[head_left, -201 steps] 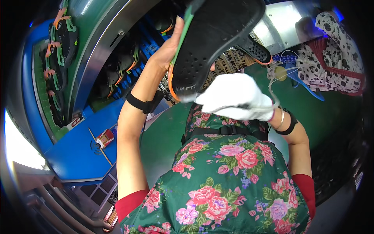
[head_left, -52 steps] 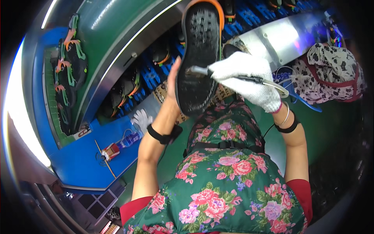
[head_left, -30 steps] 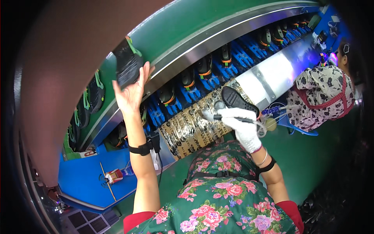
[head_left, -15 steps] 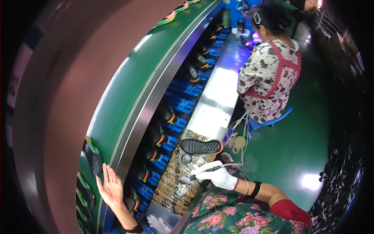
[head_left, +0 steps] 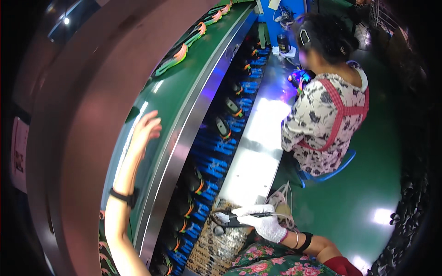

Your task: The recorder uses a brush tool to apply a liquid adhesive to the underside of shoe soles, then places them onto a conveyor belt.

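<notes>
My left hand (head_left: 146,131), bare, reaches over the green belt (head_left: 184,87) with its fingers apart and nothing visible in them. A dark piece (head_left: 132,113) lies on the belt just beyond it. My right hand (head_left: 263,224), in a white knit glove, is closed around the dark handle of a brush (head_left: 223,217) with pale bristles, and a thin pale tube trails from it. Under the brush is a black shoe sole (head_left: 235,221), partly hidden by the hand and brush. Beside the sole is a small round grey dish (head_left: 218,231).
Several dark shoes (head_left: 222,126) sit in a rack with blue holders (head_left: 218,168) beside the metal shelf (head_left: 246,179). Colourful uppers (head_left: 177,57) lie along the far belt. A co-worker (head_left: 327,110) sits ahead on a blue chair (head_left: 328,172). A brown curved housing (head_left: 87,138) overhangs the left.
My left hand has moved forward and up over the belt. My right hand has brought the brush over the sole. The whole view has shifted, so the co-worker appears lower and larger.
</notes>
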`<state>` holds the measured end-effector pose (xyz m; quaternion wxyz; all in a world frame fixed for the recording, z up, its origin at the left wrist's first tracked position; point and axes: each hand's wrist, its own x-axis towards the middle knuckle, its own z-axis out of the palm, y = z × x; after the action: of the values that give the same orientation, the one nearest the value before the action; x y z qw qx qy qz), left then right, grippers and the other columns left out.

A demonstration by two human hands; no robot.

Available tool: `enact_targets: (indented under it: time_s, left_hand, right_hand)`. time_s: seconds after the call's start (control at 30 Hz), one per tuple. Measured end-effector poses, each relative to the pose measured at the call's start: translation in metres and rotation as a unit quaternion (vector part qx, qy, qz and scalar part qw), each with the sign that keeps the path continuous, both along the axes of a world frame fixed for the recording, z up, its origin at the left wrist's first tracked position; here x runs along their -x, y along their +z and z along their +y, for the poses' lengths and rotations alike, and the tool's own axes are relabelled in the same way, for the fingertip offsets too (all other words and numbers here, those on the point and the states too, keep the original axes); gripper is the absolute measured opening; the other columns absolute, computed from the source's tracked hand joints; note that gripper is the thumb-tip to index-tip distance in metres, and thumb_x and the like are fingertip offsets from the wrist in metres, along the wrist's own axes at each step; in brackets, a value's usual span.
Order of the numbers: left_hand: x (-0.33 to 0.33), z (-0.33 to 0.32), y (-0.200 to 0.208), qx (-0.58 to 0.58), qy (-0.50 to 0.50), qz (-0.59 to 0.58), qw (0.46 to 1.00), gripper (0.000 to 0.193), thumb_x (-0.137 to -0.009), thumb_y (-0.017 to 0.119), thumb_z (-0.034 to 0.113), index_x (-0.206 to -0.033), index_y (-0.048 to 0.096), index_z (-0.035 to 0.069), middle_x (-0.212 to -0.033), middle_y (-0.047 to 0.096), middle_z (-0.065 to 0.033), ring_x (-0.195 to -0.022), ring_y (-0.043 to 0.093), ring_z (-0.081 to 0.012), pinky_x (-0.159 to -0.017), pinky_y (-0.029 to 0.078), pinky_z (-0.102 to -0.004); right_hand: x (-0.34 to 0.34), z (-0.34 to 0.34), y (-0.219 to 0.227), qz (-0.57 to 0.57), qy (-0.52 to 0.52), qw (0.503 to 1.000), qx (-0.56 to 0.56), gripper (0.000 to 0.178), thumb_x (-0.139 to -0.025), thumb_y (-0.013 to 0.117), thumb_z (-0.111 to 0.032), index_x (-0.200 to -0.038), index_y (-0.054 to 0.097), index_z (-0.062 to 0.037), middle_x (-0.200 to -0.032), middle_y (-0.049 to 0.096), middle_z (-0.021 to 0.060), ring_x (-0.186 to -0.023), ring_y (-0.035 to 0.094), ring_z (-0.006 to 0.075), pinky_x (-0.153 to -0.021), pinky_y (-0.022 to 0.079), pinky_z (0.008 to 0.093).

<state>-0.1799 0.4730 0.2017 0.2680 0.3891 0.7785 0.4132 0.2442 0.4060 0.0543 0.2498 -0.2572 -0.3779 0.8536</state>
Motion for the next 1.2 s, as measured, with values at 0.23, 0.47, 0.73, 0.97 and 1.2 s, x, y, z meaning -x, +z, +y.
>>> enact_targets:
  time_s: [0.23, 0.47, 0.73, 0.97, 1.2]
  left_hand:
    - [0.102, 0.282, -0.024, -0.021, -0.04, 0.466, 0.884, 0.081, -0.089, 0.075, 0.036, -0.156, 0.039, 0.007, -0.147, 0.055, -0.0234, -0.138, 0.052, -0.0364, -0.114, 0.042, -0.0436]
    - [0.139, 0.434, -0.042, -0.037, -0.073, 0.535, 0.841, 0.075, -0.089, 0.061, 0.007, -0.159, 0.035, 0.018, -0.117, 0.067, -0.0255, -0.109, 0.065, -0.0414, -0.098, 0.05, -0.0482]
    - [0.084, 0.598, -0.023, 0.07, -0.004, 0.488, 0.87, 0.101, -0.079, 0.074, 0.019, -0.164, 0.021, 0.026, -0.162, 0.018, -0.0346, -0.12, 0.061, -0.0537, -0.103, 0.052, -0.0487]
    - [0.148, 0.629, -0.036, 0.182, -0.008, 0.512, 0.84, 0.098, -0.093, 0.054, 0.066, -0.166, 0.006, 0.02, -0.143, 0.059, -0.0244, -0.13, 0.059, -0.0421, -0.11, 0.045, -0.0511]
    - [0.109, 0.587, -0.027, 0.123, 0.009, 0.56, 0.819, 0.04, -0.094, 0.061, 0.047, -0.112, 0.077, 0.015, -0.116, 0.074, -0.017, -0.11, 0.07, -0.0385, -0.096, 0.054, -0.0489]
  right_hand:
    - [0.022, 0.088, -0.028, -0.074, -0.045, 0.994, -0.062, 0.015, -0.089, 0.077, -0.005, -0.103, 0.079, -0.001, -0.105, 0.078, 0.0092, -0.094, 0.073, 0.0146, -0.089, 0.057, 0.0278]
    - [0.05, 0.158, -0.059, -0.125, -0.026, 0.992, -0.01, 0.02, -0.088, 0.075, 0.0, -0.108, 0.078, 0.0014, -0.107, 0.077, 0.0118, -0.097, 0.072, 0.0156, -0.089, 0.058, 0.0284]
    - [0.076, 0.189, -0.097, -0.12, -0.073, 0.988, 0.059, 0.017, -0.091, 0.074, -0.002, -0.108, 0.077, -0.0007, -0.111, 0.076, 0.0117, -0.103, 0.07, 0.0184, -0.093, 0.055, 0.0304]
    - [0.085, 0.2, -0.123, -0.118, -0.091, 0.985, 0.092, 0.016, -0.092, 0.072, -0.002, -0.107, 0.077, -0.0017, -0.112, 0.075, 0.0114, -0.105, 0.069, 0.02, -0.095, 0.054, 0.0317]
    - [0.087, 0.198, -0.116, -0.147, -0.096, 0.976, 0.129, 0.017, -0.091, 0.073, -0.002, -0.108, 0.076, 0.0001, -0.11, 0.075, 0.0099, -0.102, 0.069, 0.0171, -0.092, 0.054, 0.0299]
